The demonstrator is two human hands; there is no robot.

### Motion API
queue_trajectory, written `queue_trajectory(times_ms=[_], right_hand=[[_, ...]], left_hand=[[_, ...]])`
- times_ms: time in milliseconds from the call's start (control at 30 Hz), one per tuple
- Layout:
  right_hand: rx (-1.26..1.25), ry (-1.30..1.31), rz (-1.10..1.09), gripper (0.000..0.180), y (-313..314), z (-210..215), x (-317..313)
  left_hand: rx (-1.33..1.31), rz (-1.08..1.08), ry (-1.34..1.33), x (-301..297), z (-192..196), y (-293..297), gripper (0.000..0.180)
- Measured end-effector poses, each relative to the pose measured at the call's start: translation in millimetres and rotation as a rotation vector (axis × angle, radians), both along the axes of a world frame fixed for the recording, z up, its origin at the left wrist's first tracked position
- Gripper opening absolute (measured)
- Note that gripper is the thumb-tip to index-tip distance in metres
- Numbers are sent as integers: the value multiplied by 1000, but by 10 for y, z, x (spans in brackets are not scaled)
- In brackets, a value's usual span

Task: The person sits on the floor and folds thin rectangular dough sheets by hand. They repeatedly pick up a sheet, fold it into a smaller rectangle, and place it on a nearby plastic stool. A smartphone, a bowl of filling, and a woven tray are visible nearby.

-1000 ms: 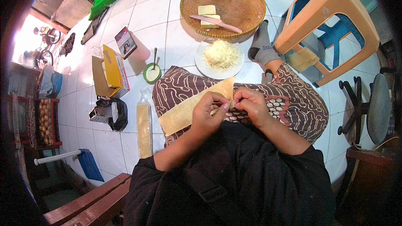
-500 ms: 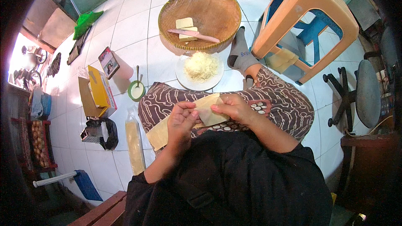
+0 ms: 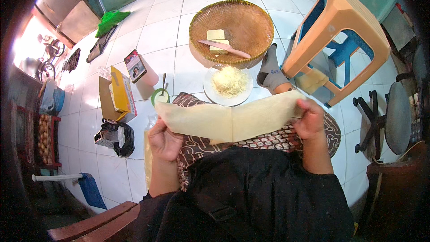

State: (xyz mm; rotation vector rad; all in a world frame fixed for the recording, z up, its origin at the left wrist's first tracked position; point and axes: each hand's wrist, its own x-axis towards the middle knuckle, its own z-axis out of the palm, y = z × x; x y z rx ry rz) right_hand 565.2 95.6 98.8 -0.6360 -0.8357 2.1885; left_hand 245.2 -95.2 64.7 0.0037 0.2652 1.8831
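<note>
"So, looking like what?"

"Like a long, thin, cream-coloured sheet (image 3: 264, 118), smooth and matte, slightly bowed, with a fine line across the middle. Fold or seam: cannot tell."

"And held where?"

"Above the patterned lap cloth (image 3: 197, 154), just by the near rim of a white plate (image 3: 207, 87), reaching past the cloth's left edge but stopping short of the right one."

"Gripped how?"

"Pinched at the left end between thumb and fingers of the left hand (image 3: 165, 141); clamped likewise at the right end by the right hand (image 3: 309, 118), a little blurred."

"And textures around?"

"Fine, stringy, pale yellow shreds (image 3: 229, 80), heaped on the plate. Beyond its far rim, a round, woven brown tray (image 3: 253, 24) with a yellowish bound edge. Toward the tray's left rim, squared pale blocks (image 3: 216, 34) under a pink knife (image 3: 237, 52). Beside the cloth's far left corner, a small green bowl (image 3: 154, 98) with a spoon (image 3: 164, 82)."
</note>
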Motion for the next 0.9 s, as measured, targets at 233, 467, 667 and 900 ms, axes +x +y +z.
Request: queue_trajectory(times_ms=[233,467,667,900], right_hand=[[11,338,-192,38,370,4,888],[112,516,-129,38,419,50,1535],[136,520,-186,37,758,178,1580],[250,337,-951,36,1609,314,1567]], left_hand=[[115,133,139,-494,-77,-90,32],[-7,214,127,-754,-474,-234,32],[-133,298,236,-614,-395,-181,37],[-146,326,358,-351,-46,-86,41]])
